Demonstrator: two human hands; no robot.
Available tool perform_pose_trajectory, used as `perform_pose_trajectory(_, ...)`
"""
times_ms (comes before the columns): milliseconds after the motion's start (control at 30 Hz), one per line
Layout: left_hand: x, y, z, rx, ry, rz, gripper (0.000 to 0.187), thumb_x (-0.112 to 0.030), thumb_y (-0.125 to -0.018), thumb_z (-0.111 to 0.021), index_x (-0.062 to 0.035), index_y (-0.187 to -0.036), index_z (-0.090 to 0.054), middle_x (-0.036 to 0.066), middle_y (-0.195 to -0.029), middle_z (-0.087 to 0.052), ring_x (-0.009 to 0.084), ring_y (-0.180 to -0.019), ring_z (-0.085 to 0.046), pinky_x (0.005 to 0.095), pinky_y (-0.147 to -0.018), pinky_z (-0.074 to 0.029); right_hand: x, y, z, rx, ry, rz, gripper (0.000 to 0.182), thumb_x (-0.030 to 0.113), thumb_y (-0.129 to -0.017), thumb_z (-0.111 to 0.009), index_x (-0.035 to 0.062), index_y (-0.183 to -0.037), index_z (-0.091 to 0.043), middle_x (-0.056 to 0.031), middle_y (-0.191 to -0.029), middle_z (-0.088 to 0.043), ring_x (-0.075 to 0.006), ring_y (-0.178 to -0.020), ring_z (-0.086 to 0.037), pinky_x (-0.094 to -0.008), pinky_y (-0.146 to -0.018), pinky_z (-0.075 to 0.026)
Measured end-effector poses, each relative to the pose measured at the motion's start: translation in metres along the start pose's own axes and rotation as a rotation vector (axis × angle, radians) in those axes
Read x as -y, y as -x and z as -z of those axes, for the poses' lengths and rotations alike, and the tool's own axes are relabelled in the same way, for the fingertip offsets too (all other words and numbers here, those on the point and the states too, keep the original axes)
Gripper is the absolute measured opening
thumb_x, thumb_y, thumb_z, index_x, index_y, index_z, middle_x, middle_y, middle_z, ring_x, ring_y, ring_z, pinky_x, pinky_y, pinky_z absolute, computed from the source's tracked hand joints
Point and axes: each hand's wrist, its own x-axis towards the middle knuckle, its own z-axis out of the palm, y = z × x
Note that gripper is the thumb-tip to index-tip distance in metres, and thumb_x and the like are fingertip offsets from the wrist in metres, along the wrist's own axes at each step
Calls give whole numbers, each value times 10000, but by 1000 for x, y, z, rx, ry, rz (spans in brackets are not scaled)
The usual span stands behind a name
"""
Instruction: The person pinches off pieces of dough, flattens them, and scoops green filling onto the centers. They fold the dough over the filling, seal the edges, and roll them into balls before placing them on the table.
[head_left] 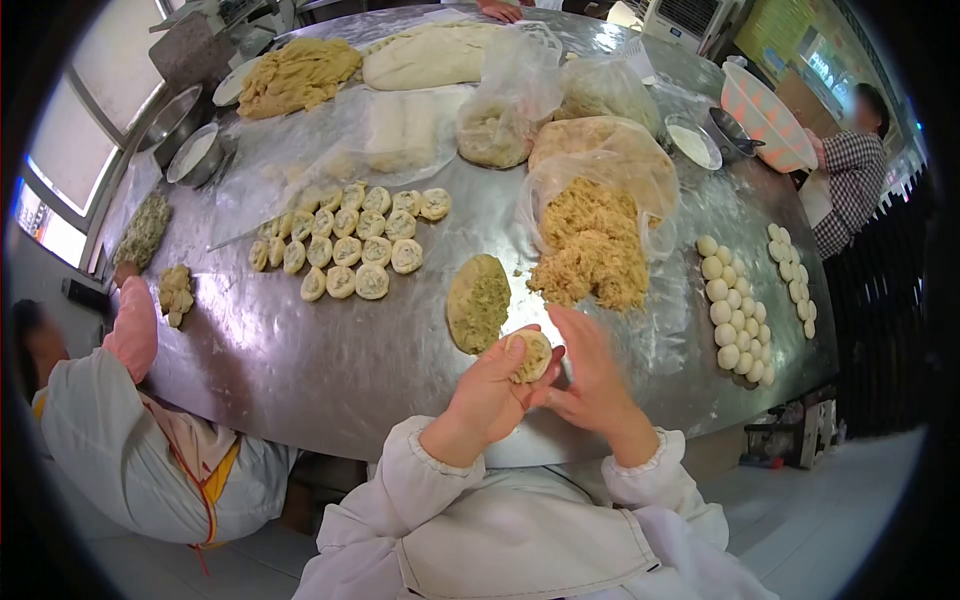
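Observation:
My left hand (480, 398) holds a small round of dough (532, 355) in its curled fingers, thumb on its near side. Beside it, my right hand (592, 378) is open, its fingers apart and its thumb close to the left fingertips. Just beyond my left hand lies an oval lump of greenish filling (479, 303). Farther out, a heap of golden shredded filling (592, 250) spills from a clear plastic bag (655, 190). Rows of round filled dough pieces (343, 250) sit on the metal table (400, 370) to the left.
Smooth white dough balls (735, 318) stand in rows at the right. Large dough masses (300, 78) and bagged lumps (495, 130) occupy the back. At the left, a co-worker's arm (133, 325) reaches toward green filling (145, 232). Another person (850, 180) stands by a large basin (768, 118).

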Motion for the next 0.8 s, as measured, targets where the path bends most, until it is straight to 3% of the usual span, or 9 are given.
perform_pose_trajectory(33,0,1,-4,3,-9,44,299,-223,-1012,-425,-71,-1268,-451,81,-1166,-539,184,-1036,-554,321,-902,-482,-3,0,-4,41,14,63,738,427,-731,-742,12,-1274,-464,-146,-1246,-553,-363,-1204,-480,-470,-1028,-349)
perform_pose_trajectory(133,8,-1,12,71,-70,67,279,-229,-1016,-411,-88,-1247,-481,63,-1148,-552,143,-1019,-559,290,-863,-483,-10,8,-22,34,100,110,651,535,-877,-558,28,-1273,-457,-148,-1288,-526,-430,-1273,-410,-490,-1044,-314)
perform_pose_trajectory(233,12,0,16,37,-183,33,274,-225,-1021,-387,-98,-1245,-483,47,-1155,-553,105,-1008,-552,264,-842,-474,-4,9,-29,-31,143,151,508,474,-920,-529,33,-1171,-513,-141,-1227,-572,-442,-1250,-432,-503,-1028,-329)
perform_pose_trajectory(333,19,-6,15,-90,-280,17,248,-165,-1003,-401,-63,-1218,-470,44,-1140,-566,130,-1033,-574,272,-889,-491,1,10,-40,-159,97,96,347,338,-957,-524,19,-1089,-552,-127,-1144,-629,-417,-1210,-487,-501,-1016,-349)
perform_pose_trajectory(433,24,-7,1,-114,-274,-52,259,-171,-1006,-404,-61,-1233,-463,51,-1163,-561,131,-1048,-568,273,-909,-480,-1,12,-53,-323,-195,-118,266,236,-993,-453,11,-1052,-582,-125,-1035,-674,-409,-1176,-530,-461,-995,-389)
perform_pose_trajectory(533,20,-3,-24,-29,-75,-119,265,-178,-1006,-423,-54,-1236,-465,54,-1177,-559,128,-1062,-562,268,-922,-468,12,3,-53,-503,-547,-400,276,197,-1013,-399,-10,-990,-580,-144,-955,-683,-364,-1184,-542,-413,-986,-419)
perform_pose_trajectory(633,27,-8,-10,-45,-244,-143,283,-183,-1005,-434,-43,-1250,-457,51,-1177,-557,123,-1061,-558,262,-919,-466,31,0,-51,-525,-388,-510,269,189,-1001,-421,-10,-1031,-601,-137,-938,-690,-307,-1158,-570,-398,-970,-435)
perform_pose_trajectory(733,27,-7,-10,-98,-383,-172,292,-188,-1008,-425,-40,-1257,-462,46,-1172,-555,118,-1065,-551,263,-918,-462,20,3,-56,-524,-95,-232,292,195,-1003,-422,-36,-1056,-592,-147,-923,-687,-236,-1063,-612,-370,-936,-464)
perform_pose_trajectory(800,27,-6,-10,-128,-425,-202,296,-178,-1006,-425,-26,-1256,-470,46,-1162,-560,126,-1060,-556,265,-913,-457,21,1,-53,-476,-230,-334,308,214,-1008,-425,-35,-1099,-581,-142,-953,-685,-232,-1033,-620,-362,-929,-470)
